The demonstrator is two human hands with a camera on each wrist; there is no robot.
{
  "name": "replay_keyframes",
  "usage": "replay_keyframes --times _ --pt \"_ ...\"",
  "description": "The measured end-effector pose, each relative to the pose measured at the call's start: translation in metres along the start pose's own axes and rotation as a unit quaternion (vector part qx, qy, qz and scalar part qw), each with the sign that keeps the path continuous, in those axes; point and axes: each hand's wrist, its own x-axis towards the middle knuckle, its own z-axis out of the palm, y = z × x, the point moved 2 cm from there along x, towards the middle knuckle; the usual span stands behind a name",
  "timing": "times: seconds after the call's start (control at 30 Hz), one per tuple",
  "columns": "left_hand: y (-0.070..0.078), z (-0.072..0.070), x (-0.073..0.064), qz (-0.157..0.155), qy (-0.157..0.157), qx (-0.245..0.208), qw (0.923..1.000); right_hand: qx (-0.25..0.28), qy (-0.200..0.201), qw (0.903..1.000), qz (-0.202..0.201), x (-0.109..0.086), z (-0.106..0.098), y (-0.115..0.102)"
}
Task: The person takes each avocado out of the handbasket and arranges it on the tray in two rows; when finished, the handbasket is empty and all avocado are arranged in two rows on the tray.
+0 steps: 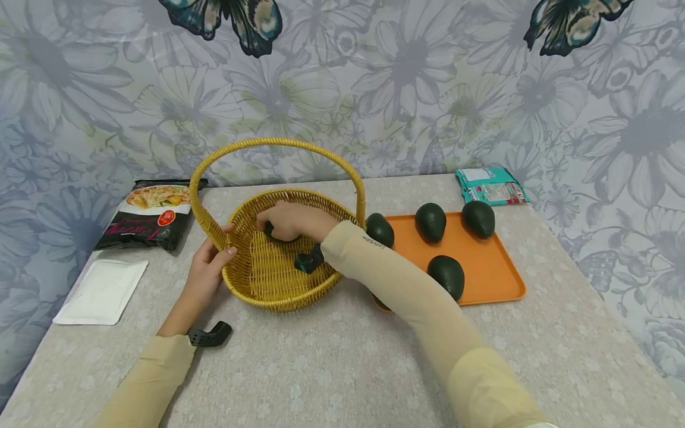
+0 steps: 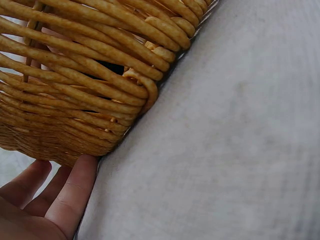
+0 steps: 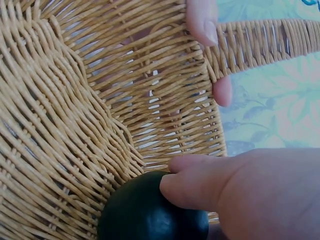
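Note:
A yellow woven basket [image 1: 278, 273] with a tall hooped handle stands mid-table. At its left side my left hand [image 1: 210, 264] grips the rim by the handle's foot, thumb over the edge; the left wrist view shows its fingers [image 2: 75, 195] against the outer weave. My right hand [image 1: 291, 219] reaches inside and holds a dark green avocado [image 3: 152, 210] low in the basket, near the far left wall. In the head view that hand mostly hides the fruit. On the right, an orange tray [image 1: 497, 279] bears several avocados [image 1: 446, 277], one almost hidden under the right sleeve.
A black noodle packet [image 1: 152, 217] and a flat white packet [image 1: 101, 291] lie left of the basket. A teal packet [image 1: 492, 185] sits behind the tray near the wall. The right forearm crosses over the basket's rim and the tray's left part.

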Motion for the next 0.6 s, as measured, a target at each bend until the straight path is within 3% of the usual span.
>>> replay_keyframes --times 0.17,0.6 --pt "0.0010 0.0001 -0.0004 -0.003 -0.001 -0.003 1.0000 -0.014 -0.012 0.9997 0.014 -0.0029 -0.0001 -0.0014" --pt "0.0029 -0.0002 -0.0009 -0.006 0.001 -0.013 0.9999 0.017 -0.027 0.9995 0.007 -0.0075 -0.0040 0.0066"
